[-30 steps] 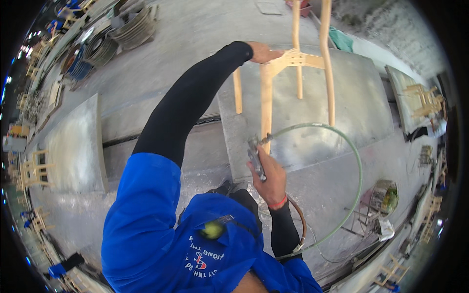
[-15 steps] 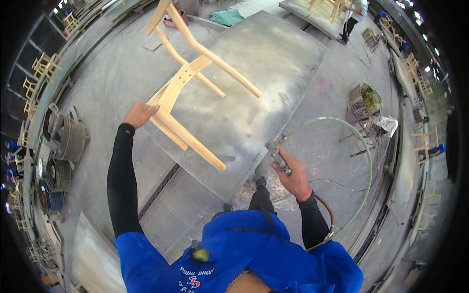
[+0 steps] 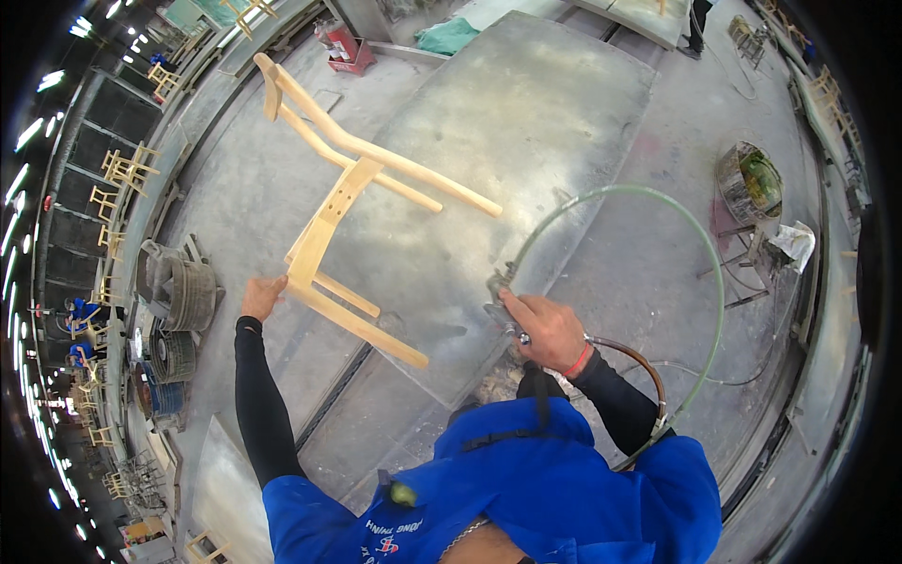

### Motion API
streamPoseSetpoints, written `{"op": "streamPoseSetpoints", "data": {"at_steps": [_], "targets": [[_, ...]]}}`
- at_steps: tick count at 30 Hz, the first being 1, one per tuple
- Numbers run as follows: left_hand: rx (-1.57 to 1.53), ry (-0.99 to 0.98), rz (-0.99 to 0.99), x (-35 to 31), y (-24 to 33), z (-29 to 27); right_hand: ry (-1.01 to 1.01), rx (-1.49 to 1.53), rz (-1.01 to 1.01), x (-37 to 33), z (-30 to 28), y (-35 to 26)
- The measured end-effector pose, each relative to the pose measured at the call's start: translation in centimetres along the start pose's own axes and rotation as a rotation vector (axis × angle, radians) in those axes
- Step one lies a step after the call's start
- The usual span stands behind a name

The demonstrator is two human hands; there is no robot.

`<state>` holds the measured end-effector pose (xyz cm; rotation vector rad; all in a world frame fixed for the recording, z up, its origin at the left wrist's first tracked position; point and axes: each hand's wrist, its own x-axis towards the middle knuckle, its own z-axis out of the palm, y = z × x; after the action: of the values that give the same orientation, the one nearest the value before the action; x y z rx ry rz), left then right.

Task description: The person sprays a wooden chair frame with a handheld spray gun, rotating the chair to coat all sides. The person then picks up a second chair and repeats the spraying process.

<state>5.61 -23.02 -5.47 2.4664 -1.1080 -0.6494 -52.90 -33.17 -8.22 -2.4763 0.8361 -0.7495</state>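
Observation:
A pale wooden chair frame (image 3: 324, 218) is tilted over a large grey metal sheet (image 3: 536, 94), its legs pointing right. My left hand (image 3: 263, 297) grips it at the near-left corner of the seat frame, with the fingertips partly hidden. In my right hand (image 3: 552, 334) is a metal spray gun (image 3: 500, 293), its nozzle end up and toward the sheet, to the right of the chair legs. A green hose (image 3: 722, 282) loops from near the gun round to the right of my arm, and a brown hose (image 3: 648, 367) runs below my wrist.
Grimy drums (image 3: 180, 291) stand at left, before a line of wooden chairs (image 3: 127, 171). On the right are a round bucket (image 3: 752, 179) and a white cloth (image 3: 795, 246) on a stand. Green cloth (image 3: 448, 38) and a red box (image 3: 351, 58) lie far off. Another person's leg (image 3: 697, 26) shows at top right.
The view has turned toward the left. The chair frame has tipped and now lies lower in view, still in my left hand. My right hand has swung the spray gun left, closer to the chair.

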Motion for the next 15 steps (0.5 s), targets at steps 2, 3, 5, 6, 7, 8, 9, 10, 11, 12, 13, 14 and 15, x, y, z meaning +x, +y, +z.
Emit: {"op": "streamPoseSetpoints", "data": {"at_steps": [2, 3, 5, 6, 7, 8, 9, 10, 11, 12, 13, 14, 15], "targets": [[0.003, -0.001, -0.044, 0.2, 0.3, 0.2, -0.138, -0.037, 0.136, -1.9, 1.0, 3.0], [0.01, 0.025, -0.043, 0.3, 0.3, 0.3, -0.148, -0.043, 0.193, -3.1, 1.3, 4.2], [-0.068, 0.034, -0.049, 0.3, 0.1, 0.6, -0.182, -0.06, 0.317, -5.2, 1.5, 6.1], [-0.051, 0.046, -0.026, 0.2, -0.1, 0.7, -0.187, -0.037, 0.355, -6.1, 1.6, 6.6], [-0.062, 0.046, -0.008, 0.2, -0.2, 0.9, -0.2, -0.019, 0.408, -6.8, 1.4, 6.9], [-0.105, 0.03, -0.003, 0.2, -0.4, 0.9, -0.213, -0.007, 0.469, -7.0, 1.4, 7.0], [-0.076, 0.052, 0.019, 0.1, -0.5, 0.9, -0.172, 0.022, 0.462, -6.8, 1.2, 7.0], [-0.08, 0.057, 0.026, 0.0, -0.6, 1.0, -0.133, 0.045, 0.464, -6.4, 1.0, 6.6], [-0.133, 0.039, 0.049, -0.1, -0.5, 1.0, -0.106, 0.057, 0.489, -5.7, 0.6, 6.1], [-0.043, 0.056, 0.047, -0.1, -0.4, 1.0, -0.051, 0.093, 0.432, -4.9, 0.1, 5.3], [-0.001, 0.054, 0.062, -0.1, -0.2, 1.1, -0.006, 0.119, 0.398, -3.8, -0.4, 4.3], [0.021, 0.043, 0.051, -0.1, 0.1, 1.1, 0.055, 0.138, 0.349, -2.4, -1.1, 3.2], [0.039, 0.052, 0.085, -0.1, 0.3, 1.1, 0.101, 0.191, 0.298, -1.1, -1.8, 2.0]]}}
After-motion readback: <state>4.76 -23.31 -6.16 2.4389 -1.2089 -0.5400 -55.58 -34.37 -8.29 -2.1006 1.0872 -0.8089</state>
